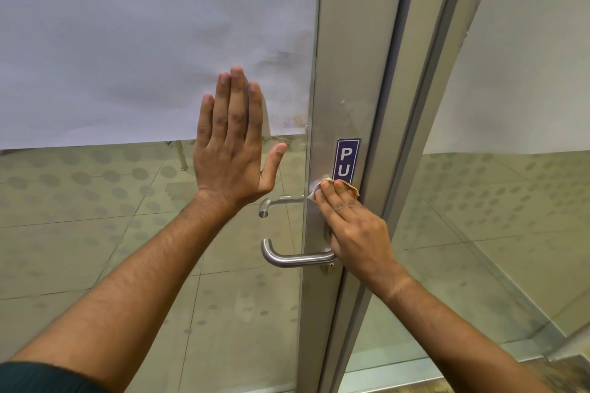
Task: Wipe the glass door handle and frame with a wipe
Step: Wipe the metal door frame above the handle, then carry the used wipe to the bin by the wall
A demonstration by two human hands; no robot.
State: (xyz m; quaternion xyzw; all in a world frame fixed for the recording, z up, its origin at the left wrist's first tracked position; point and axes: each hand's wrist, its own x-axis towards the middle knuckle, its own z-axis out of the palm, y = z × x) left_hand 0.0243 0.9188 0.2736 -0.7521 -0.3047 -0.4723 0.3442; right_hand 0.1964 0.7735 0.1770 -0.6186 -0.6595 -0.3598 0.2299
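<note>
A glass door has a grey aluminium frame (pixel 348 57) running top to bottom right of centre. A steel lever handle (pixel 289 258) sticks out to the left from the frame. My right hand (pixel 354 230) presses a small white wipe (pixel 316 187) flat against the frame just above the handle, under a blue sign (pixel 346 158) reading "PU". The wipe shows only at my fingertips. My left hand (pixel 233 143) lies flat on the glass pane (pixel 127 233) left of the frame, fingers up and apart, holding nothing.
A white sheet (pixel 143 41) covers the upper part of the pane behind the glass. A second lever handle (pixel 274 204) shows through the glass on the far side. To the right stands another glass panel (pixel 495 217) with its own metal frame. Tiled floor lies beyond.
</note>
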